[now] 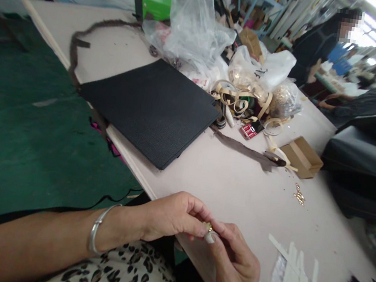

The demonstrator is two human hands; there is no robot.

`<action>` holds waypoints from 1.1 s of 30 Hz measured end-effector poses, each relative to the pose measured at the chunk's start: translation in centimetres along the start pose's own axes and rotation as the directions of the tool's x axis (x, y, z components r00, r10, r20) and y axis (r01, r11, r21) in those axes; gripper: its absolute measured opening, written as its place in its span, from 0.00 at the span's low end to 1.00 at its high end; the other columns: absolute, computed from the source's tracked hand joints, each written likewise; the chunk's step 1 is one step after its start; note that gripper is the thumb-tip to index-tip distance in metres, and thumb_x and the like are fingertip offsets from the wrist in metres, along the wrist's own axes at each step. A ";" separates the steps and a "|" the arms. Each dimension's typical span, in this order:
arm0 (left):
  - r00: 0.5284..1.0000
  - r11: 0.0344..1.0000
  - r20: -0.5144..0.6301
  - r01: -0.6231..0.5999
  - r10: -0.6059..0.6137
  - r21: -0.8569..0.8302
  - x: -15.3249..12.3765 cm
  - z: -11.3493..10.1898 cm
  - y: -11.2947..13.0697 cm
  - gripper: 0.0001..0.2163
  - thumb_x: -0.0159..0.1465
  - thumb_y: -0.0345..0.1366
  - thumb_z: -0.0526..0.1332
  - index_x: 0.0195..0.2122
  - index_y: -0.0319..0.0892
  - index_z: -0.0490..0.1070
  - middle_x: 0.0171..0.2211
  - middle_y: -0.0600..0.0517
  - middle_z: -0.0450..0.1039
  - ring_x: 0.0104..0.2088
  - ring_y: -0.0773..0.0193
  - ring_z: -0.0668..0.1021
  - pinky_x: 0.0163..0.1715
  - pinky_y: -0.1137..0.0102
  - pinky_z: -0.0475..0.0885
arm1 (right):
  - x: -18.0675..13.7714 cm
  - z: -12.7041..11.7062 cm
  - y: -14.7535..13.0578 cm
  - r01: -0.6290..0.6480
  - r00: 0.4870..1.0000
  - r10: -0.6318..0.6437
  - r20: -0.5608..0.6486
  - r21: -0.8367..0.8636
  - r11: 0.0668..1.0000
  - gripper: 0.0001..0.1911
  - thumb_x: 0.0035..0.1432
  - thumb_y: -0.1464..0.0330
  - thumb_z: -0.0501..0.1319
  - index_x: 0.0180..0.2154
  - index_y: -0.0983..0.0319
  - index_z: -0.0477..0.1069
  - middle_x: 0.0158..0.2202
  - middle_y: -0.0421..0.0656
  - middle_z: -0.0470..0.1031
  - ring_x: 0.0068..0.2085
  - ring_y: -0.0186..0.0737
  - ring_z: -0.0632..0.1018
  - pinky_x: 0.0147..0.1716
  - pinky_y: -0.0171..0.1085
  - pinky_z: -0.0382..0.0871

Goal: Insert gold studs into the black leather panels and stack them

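Head view: the left hand (175, 217) and right hand (239, 266) both pinch a tiny, shiny gold piece (210, 227) — black marks (261, 72) on a white bag (280, 64) are illegible.

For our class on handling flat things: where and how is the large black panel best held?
Probably pinch the black panel top and bottom at its near corner, from the wearer's side: it lies flat, that corner is nearest the left hand, and plastic bags crowd its far edge.
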State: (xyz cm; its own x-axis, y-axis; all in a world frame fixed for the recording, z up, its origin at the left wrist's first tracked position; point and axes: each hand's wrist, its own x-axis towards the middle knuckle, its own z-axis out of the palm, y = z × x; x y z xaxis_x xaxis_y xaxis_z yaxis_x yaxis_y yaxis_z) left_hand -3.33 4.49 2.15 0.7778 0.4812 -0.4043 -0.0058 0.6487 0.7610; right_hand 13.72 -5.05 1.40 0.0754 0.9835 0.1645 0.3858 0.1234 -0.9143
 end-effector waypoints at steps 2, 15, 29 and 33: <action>1.000 1.000 0.008 -0.012 0.012 0.016 0.0 0.0 -0.1 0.13 0.49 0.32 0.66 0.37 0.39 0.80 0.27 0.56 0.74 0.28 0.71 0.68 0.31 0.74 0.62 | 0.0 0.0 -0.1 -0.008 1.000 0.008 -0.011 0.003 1.000 0.15 0.63 0.74 0.62 0.48 0.52 0.78 0.36 0.39 0.79 0.38 0.34 0.79 0.35 0.30 0.72; 0.998 1.000 -0.047 -0.030 0.030 0.009 0.6 0.1 -0.8 0.10 0.49 0.34 0.65 0.34 0.38 0.78 0.26 0.56 0.74 0.27 0.71 0.70 0.30 0.74 0.65 | 0.2 0.1 -0.1 0.026 1.000 -0.027 -0.014 -0.048 0.999 0.15 0.64 0.74 0.60 0.48 0.52 0.78 0.35 0.39 0.79 0.37 0.33 0.79 0.35 0.28 0.73; 0.999 0.999 -0.051 0.019 -0.017 0.039 0.4 0.0 -0.4 0.08 0.54 0.39 0.64 0.30 0.38 0.74 0.23 0.56 0.72 0.22 0.72 0.70 0.26 0.74 0.63 | -0.1 0.0 0.5 0.060 0.997 -0.068 -0.031 -0.205 0.977 0.13 0.64 0.74 0.60 0.47 0.54 0.76 0.37 0.37 0.78 0.38 0.30 0.79 0.37 0.26 0.72; 0.998 0.997 -0.060 0.013 -0.009 0.071 0.5 0.2 -0.3 0.11 0.54 0.37 0.63 0.35 0.37 0.78 0.24 0.56 0.73 0.22 0.72 0.69 0.26 0.74 0.63 | -0.1 0.3 0.4 0.117 0.989 -0.135 -0.063 -0.225 0.967 0.16 0.64 0.75 0.59 0.50 0.54 0.74 0.39 0.39 0.78 0.40 0.32 0.78 0.39 0.28 0.72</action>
State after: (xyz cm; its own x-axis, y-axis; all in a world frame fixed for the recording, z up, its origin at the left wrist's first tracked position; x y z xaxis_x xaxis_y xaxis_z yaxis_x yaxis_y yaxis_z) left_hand -2.84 4.45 1.82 0.7390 0.5096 -0.4406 0.0488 0.6118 0.7895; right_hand 13.54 -5.09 0.89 0.0803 0.9477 0.3089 0.5888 0.2049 -0.7819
